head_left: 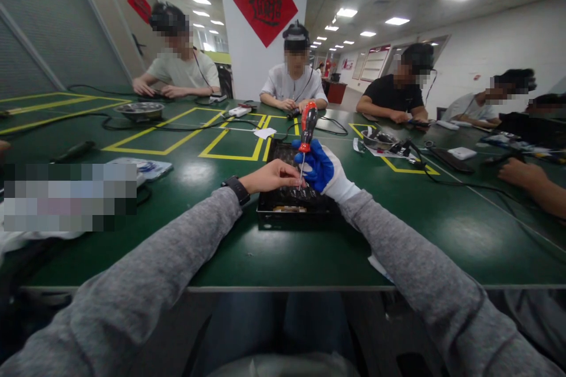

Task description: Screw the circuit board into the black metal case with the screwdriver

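A screwdriver [308, 128] with a red and black handle stands nearly upright, its thin shaft pointing down over a black open box [260, 203]. My right hand [322, 169], in a white glove with blue coated fingers, is closed around the screwdriver below its handle. Bare and with a black watch [239, 189] at the wrist, my left hand [274, 177] pinches its fingertips together beside the lower end of the shaft. Whatever lies between those fingertips is too small to make out. Dark, shiny parts fill the box, partly hidden by both hands.
Yellow tape [150, 152] marks rectangles on the green table [212, 247]. Metal bowls stand at the back left [140, 111] and right [379, 136]. Black cables [177, 128] cross the far side. Several people sit around the table; a person's hand [522, 177] rests at the right.
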Demonstrator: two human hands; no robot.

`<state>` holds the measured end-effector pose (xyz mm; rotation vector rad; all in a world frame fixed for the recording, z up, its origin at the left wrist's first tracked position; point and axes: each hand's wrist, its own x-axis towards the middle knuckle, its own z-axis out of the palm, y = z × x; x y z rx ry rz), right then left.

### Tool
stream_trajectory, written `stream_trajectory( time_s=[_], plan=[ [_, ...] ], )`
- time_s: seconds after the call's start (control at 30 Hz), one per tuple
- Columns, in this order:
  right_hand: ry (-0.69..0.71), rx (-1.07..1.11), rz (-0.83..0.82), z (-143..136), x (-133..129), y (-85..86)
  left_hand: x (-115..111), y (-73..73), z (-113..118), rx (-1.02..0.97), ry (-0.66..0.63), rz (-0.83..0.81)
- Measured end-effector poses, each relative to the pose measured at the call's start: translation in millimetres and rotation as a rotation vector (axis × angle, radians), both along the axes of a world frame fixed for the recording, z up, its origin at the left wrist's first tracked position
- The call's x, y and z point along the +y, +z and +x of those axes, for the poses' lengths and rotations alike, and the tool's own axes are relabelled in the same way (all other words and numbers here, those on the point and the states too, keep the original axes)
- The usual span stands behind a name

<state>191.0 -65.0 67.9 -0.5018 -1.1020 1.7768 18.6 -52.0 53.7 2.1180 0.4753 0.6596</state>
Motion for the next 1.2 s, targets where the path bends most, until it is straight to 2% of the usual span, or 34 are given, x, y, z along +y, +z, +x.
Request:
stream_trajectory(
  time_s=[0.17, 0.33, 0.5, 0.63, 0.8, 0.87, 1.03, 1.2],
  plan=[
    [-0.071, -0.005, 0.020, -2.2, -0.9, -1.6, -2.2, -0.4, 1.8, -0.043, 0.044, -0.058],
    [-0.125, -0.022, 0.074, -2.2, 4.6, -8.3, -5.7, -0.6, 3.1, -0.062, 0.023, -0.236],
    [-0.107, -0.033, 0.033, -1.4, 2.9, -5.0, -4.4, -0.4, 2.4, -0.068, 0.023, -0.152],
    [-0.067, 0.003, 0.010, -0.7, 0.3, -1.5, -3.7, -1.1, 2.1, -0.056, -0.029, -0.190],
    [-0.114, 0.001, 0.015, -0.4, 3.3, -3.5, -4.2, -1.9, 2.6, -0.077, -0.054, -0.240],
    [-0.118, -0.007, -0.008, -0.6, 3.3, -3.4, -4.5, -1.9, 3.1, -0.075, -0.034, -0.223],
    [-0.118, -0.008, -0.019, -2.0, 0.6, -3.6, -4.7, -3.4, 4.8, -0.074, 0.107, -0.147],
    [-0.095, -0.001, 0.033, -1.7, 1.9, -4.9, -6.0, -3.6, 4.7, -0.080, 0.078, -0.137]
  ],
)
